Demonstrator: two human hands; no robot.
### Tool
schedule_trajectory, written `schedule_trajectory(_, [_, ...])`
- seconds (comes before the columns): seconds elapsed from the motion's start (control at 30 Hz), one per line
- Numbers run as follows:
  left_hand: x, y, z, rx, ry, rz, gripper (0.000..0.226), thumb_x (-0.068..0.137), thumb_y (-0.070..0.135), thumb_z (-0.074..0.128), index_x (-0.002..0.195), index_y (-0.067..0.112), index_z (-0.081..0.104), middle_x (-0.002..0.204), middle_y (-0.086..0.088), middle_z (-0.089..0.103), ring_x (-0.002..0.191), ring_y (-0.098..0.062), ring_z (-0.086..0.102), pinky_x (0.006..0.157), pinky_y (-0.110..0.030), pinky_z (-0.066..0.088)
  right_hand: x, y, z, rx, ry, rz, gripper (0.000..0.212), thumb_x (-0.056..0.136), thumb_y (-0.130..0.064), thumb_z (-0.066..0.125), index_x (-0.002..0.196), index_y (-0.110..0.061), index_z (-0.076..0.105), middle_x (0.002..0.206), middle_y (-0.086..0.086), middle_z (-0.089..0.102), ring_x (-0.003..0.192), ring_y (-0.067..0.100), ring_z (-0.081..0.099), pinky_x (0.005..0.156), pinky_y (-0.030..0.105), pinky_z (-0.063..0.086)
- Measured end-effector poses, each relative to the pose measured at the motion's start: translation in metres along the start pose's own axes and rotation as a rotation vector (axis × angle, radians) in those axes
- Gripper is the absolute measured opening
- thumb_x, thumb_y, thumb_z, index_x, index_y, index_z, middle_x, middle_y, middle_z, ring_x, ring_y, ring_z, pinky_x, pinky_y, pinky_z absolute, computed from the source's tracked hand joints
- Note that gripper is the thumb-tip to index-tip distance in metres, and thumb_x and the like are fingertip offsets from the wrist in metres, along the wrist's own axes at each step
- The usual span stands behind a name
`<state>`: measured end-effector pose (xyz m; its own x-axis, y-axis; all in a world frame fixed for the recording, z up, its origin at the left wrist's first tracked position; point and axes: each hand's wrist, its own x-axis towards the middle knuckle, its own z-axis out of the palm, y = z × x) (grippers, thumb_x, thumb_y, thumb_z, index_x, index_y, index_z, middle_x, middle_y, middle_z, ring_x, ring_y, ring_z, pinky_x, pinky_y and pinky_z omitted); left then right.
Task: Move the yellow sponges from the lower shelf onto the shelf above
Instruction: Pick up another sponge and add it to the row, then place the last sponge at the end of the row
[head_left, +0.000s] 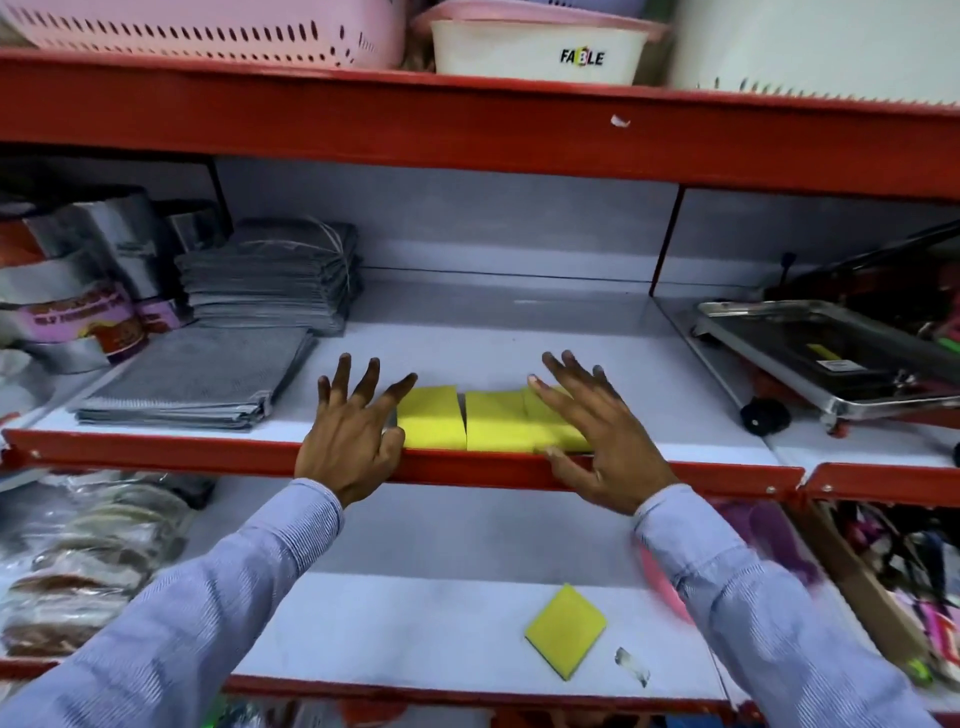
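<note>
Blue sleeves (218, 597) frame one yellow sponge (566, 630) lying alone on the lower shelf (415, 634); above, the left hand (358, 431) and right hand (597, 436), fingers spread and released, partly hide the sponge row (483, 423) at the upper shelf's (467, 332) front edge.

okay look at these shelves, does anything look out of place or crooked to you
One yellow sponge lies alone on the lower shelf, turned diagonally like a diamond, while the other sponges sit in a row at the front of the shelf above. A small torn scrap lies beside the lone sponge, and another scrap clings to the red beam overhead.

Sponge row (488, 420) on upper shelf (519, 332) btwn my hands, cloths (208, 379) left; one sponge (566, 630) on shelf below (395, 623).
</note>
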<state>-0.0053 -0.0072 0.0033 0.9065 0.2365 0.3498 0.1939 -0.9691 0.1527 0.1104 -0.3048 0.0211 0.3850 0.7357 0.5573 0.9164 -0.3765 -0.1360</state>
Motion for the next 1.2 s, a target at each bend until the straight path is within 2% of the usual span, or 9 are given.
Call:
schedule_trajectory(0.1, [0.001, 0.0, 0.001, 0.004, 0.007, -0.001, 0.078, 0.077, 0.042, 0.022, 0.155, 0.04, 0.026, 0.166, -0.017, 0.025, 0.156, -0.042, 0.005, 0.125, -0.064, 0.01, -0.049, -0.002, 0.028, 0.021, 0.25, -0.305, 0.039, 0.084, -0.017, 0.063, 0.122, -0.013, 0.069, 0.134, 0.01, 0.066, 0.126, 0.027, 0.06, 0.113, 0.04, 0.044])
schedule_trajectory(0.23, [0.002, -0.002, 0.003, 0.006, 0.017, 0.004, 0.076, 0.079, 0.044, 0.023, 0.155, 0.039, 0.028, 0.166, -0.017, 0.025, 0.156, -0.041, 0.006, 0.125, -0.065, 0.01, -0.12, 0.006, 0.086, -0.017, 0.011, -0.206, 0.03, 0.081, -0.015, 0.067, 0.11, -0.017, 0.074, 0.116, 0.005, 0.073, 0.108, 0.025, 0.066, 0.096, 0.038, 0.054])
schedule_trajectory(0.3, [0.002, -0.003, 0.004, 0.008, 0.017, 0.007, 0.075, 0.08, 0.044, 0.023, 0.155, 0.039, 0.028, 0.165, -0.017, 0.026, 0.156, -0.041, 0.006, 0.125, -0.065, 0.01, -0.14, 0.01, 0.113, -0.062, -0.32, 0.074, 0.046, 0.085, -0.037, 0.065, 0.13, -0.025, 0.063, 0.14, 0.005, 0.06, 0.128, 0.03, 0.055, 0.107, 0.046, 0.047])
schedule_trajectory(0.43, [0.003, -0.003, 0.004, 0.014, 0.012, 0.005, 0.075, 0.08, 0.044, 0.022, 0.154, 0.039, 0.028, 0.165, -0.016, 0.026, 0.157, -0.04, 0.006, 0.125, -0.064, 0.01, -0.171, 0.01, 0.162, -0.134, -0.894, 0.565, 0.094, 0.08, -0.074, 0.055, 0.156, -0.044, 0.009, 0.17, 0.008, -0.006, 0.156, 0.039, 0.003, 0.125, 0.057, 0.01])
schedule_trajectory(0.53, [0.002, -0.003, 0.004, 0.012, 0.015, 0.003, 0.075, 0.08, 0.043, 0.024, 0.154, 0.038, 0.03, 0.164, -0.018, 0.028, 0.156, -0.042, 0.007, 0.124, -0.065, 0.01, -0.176, 0.009, 0.174, -0.115, -0.999, 0.627, 0.098, 0.079, -0.062, 0.065, 0.156, -0.043, 0.006, 0.169, 0.012, -0.005, 0.152, 0.041, 0.014, 0.123, 0.057, 0.019])
schedule_trajectory(0.77, [0.001, -0.001, 0.001, 0.015, -0.002, -0.007, 0.076, 0.079, 0.044, 0.022, 0.155, 0.039, 0.028, 0.165, -0.016, 0.026, 0.156, -0.041, 0.006, 0.125, -0.065, 0.008, -0.145, -0.009, 0.105, -0.033, -0.454, 0.177, 0.088, 0.065, -0.052, 0.068, 0.147, -0.038, 0.04, 0.161, 0.007, 0.033, 0.136, 0.033, 0.045, 0.109, 0.043, 0.04])
schedule_trajectory(0.93, [-0.003, 0.002, -0.004, -0.014, -0.005, 0.003, 0.079, 0.077, 0.046, 0.017, 0.155, 0.037, 0.029, 0.166, -0.016, 0.025, 0.157, -0.041, 0.005, 0.125, -0.065, 0.006, -0.086, -0.028, 0.02, 0.033, 0.062, -0.2, 0.09, 0.057, -0.038, 0.072, 0.143, -0.031, 0.048, 0.158, 0.01, 0.039, 0.142, 0.032, 0.042, 0.116, 0.042, 0.029])
schedule_trajectory(1.07, [0.002, 0.004, -0.01, -0.268, 0.006, -0.051, 0.076, 0.08, 0.046, 0.014, 0.153, 0.04, 0.033, 0.168, -0.011, 0.022, 0.158, -0.034, 0.002, 0.126, -0.063, -0.002, -0.031, -0.013, -0.044, -0.12, 0.179, -0.051, 0.097, 0.054, -0.037, 0.071, 0.147, -0.024, 0.043, 0.156, 0.008, 0.04, 0.141, 0.03, 0.041, 0.117, 0.041, 0.03])
schedule_trajectory(1.2, [0.011, 0.017, -0.021, -0.544, 0.06, -0.135, 0.069, 0.081, 0.033, 0.029, 0.149, 0.033, 0.043, 0.167, -0.008, 0.024, 0.159, -0.027, 0.002, 0.124, -0.06, -0.008, 0.003, 0.029, -0.072, -0.132, -0.074, 0.311, 0.098, 0.064, -0.034, 0.076, 0.152, -0.023, 0.033, 0.157, 0.007, 0.039, 0.143, 0.031, 0.039, 0.119, 0.042, 0.034])
